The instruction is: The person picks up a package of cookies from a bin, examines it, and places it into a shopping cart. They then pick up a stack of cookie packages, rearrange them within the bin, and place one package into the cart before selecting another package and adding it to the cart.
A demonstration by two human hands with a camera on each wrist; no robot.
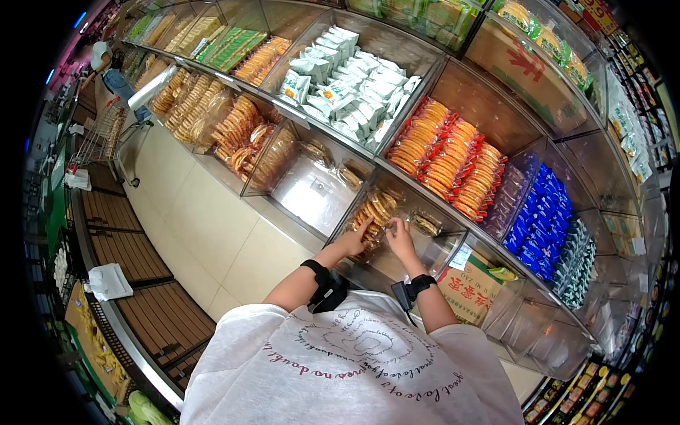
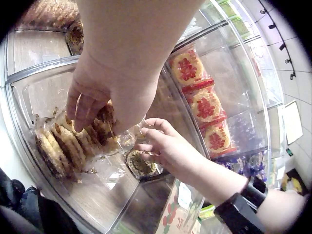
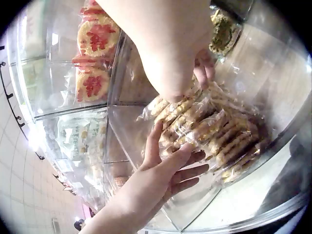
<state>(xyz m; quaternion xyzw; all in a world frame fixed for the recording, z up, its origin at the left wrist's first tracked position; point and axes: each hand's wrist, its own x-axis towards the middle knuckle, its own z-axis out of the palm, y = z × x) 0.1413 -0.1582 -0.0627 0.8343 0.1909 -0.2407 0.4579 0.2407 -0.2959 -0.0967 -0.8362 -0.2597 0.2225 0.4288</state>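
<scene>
A row of round wrapped cookies (image 1: 375,207) stands on edge in a clear bin. My left hand (image 1: 352,241) rests on the near side of this row; the right wrist view shows its fingers (image 3: 156,139) fairly straight and spread against the packets. At the row's other end is my right hand (image 1: 401,241). In the left wrist view, bent fingers (image 2: 152,127) of that hand meet at the clear wrapper of an end packet and pinch it. A flat packet with a dark, green-flecked cookie (image 2: 141,163) lies on the bin floor beside the right hand.
Clear dividers surround the bin. Behind it are red-wrapped cookies (image 1: 444,157) and blue packets (image 1: 540,219); white packets (image 1: 350,85) lie farther back. A printed carton (image 1: 467,287) stands to the right. At the far left are a shopping cart (image 1: 106,131) and a person (image 1: 117,78).
</scene>
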